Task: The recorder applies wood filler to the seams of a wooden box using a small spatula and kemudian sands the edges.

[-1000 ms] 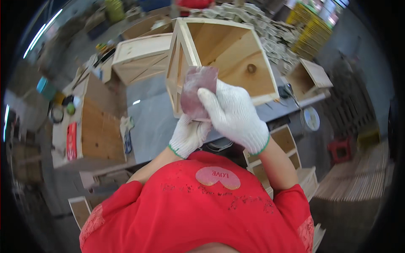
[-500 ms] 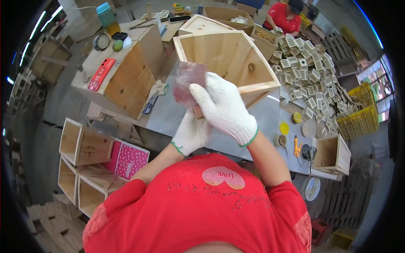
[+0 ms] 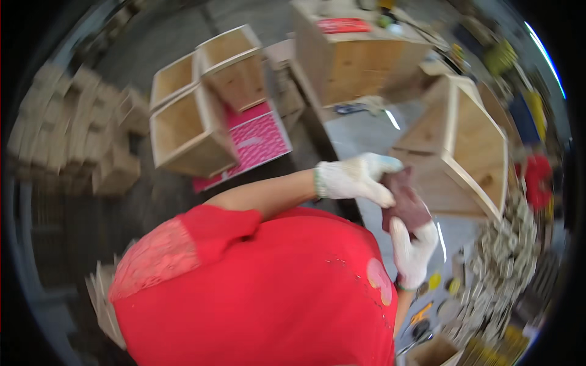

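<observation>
Between my two gloved hands is a worn, brownish-red piece of sandpaper, bent and creased. My left hand, in a white knit glove, pinches its left edge between thumb and fingers. Lower down, my right hand, gloved the same way, grips the other end with the thumb lying along it. Just beyond the hands, an angular wooden box rests on the grey tabletop, its opening facing right. Neither hand visibly presses on the box.
At the left, several open wooden boxes stand beside a pink patterned carton. A big wooden block carries a red case. Many small pale pieces are heaped at right, near a co-worker's red shirt.
My view has swung left, so the table and box now appear further right. My hands have moved apart, and the left one now holds the sandpaper's edge as well.
</observation>
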Available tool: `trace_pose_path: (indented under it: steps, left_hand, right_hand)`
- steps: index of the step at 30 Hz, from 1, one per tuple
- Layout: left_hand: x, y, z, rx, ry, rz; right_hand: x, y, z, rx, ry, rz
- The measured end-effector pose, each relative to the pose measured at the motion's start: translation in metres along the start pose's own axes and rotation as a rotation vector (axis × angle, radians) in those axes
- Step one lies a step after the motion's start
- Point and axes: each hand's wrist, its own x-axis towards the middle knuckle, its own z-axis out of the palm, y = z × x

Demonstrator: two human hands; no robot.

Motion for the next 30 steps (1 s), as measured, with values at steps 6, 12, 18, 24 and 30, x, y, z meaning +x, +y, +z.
trace_pose_path:
  steps: [6,12,18,24,30]
  left_hand:
    - [-0.014,-0.025,0.025,0.068,0.085,-0.023]
    - [0.012,-0.041,0.008,0.059,0.07,-0.033]
    - [0.089,-0.02,-0.028,1.084,0.273,0.765]
    - [0.17,0.006,-0.061,1.321,0.084,0.905]
    - [0.18,0.015,-0.07,1.37,0.0,0.864]
  right_hand:
    - [-0.005,0.006,0.012,0.19,-0.055,-0.1]
    - [0.0,0.016,0.008,0.165,0.098,0.218]
    - [0.019,-0.004,-0.1,-0.507,0.57,-0.12]
    - [0.091,0.033,-0.146,-0.788,0.25,0.166]
    - [0.105,-0.021,-0.1,-0.6,0.264,0.072]
